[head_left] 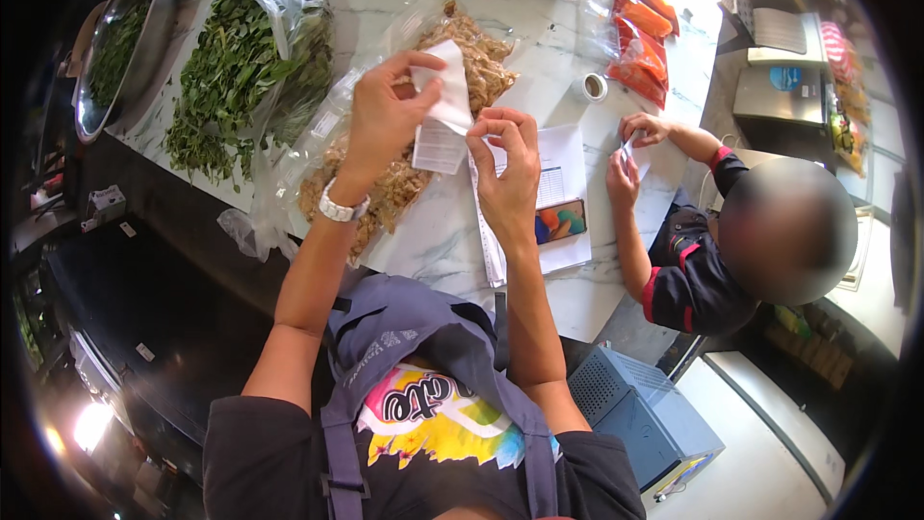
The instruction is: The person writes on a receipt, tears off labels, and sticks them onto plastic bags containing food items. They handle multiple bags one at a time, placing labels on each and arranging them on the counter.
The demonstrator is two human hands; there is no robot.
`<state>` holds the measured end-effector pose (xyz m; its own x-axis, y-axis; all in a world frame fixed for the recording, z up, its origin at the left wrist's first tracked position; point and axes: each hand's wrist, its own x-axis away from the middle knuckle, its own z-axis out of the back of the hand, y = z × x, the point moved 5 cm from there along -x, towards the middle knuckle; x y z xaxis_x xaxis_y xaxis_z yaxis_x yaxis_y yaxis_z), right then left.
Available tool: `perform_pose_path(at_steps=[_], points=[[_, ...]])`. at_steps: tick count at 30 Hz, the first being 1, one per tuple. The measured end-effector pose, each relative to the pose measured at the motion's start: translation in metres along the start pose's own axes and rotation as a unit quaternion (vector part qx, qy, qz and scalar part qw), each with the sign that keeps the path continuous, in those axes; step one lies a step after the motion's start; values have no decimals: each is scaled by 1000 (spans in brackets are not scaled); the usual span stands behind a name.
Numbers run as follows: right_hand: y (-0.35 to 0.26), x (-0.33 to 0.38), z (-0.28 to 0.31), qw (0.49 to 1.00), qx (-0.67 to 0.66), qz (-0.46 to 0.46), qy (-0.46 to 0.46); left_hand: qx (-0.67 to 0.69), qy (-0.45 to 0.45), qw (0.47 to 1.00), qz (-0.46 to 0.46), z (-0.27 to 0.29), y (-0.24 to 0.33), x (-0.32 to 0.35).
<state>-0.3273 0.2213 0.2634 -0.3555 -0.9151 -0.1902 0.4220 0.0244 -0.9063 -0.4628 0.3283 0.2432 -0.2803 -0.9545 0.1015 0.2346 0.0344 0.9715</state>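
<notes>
Above the table, my left hand [395, 101], a white bracelet on its wrist, pinches a folded white paper slip [445, 87]. At the slip's lower right corner, the thumb and fingertips of my right hand [507, 159] are pressed together on its edge. A pale printed label [438, 151] shows just below the slip; whether the two are joined, I cannot tell. Behind my hands lie clear bags of brown crumbly pieces, one bag [478, 67] beyond the slip and another [361, 188] under my left wrist. Printed sheets [558, 159] with a phone [561, 221] on them lie beside my right hand.
Green leaves [226, 67] in an open plastic bag and a metal bowl [159, 10] occupy the left side. A paper roll [590, 88] stands near orange-red packets [638, 63]. At right a co-worker [707, 260] handles a small white slip [629, 146]. A blue-grey box [635, 414] stands below the table.
</notes>
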Motion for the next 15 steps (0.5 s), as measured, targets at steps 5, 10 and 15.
perform_pose_path(at_steps=[5, 10, 15], points=[[22, -6, 10, 986, -139, -87, 18, -3, 201, 979, -8, 61, -21, -57], [69, 0, 21, 962, -211, -169, 34, -300, 293, 903, -95, 100, -71, -161], [107, 16, 16, 924, -280, -257, 43, -228, 66, 956, 174, 73, -173, -269]])
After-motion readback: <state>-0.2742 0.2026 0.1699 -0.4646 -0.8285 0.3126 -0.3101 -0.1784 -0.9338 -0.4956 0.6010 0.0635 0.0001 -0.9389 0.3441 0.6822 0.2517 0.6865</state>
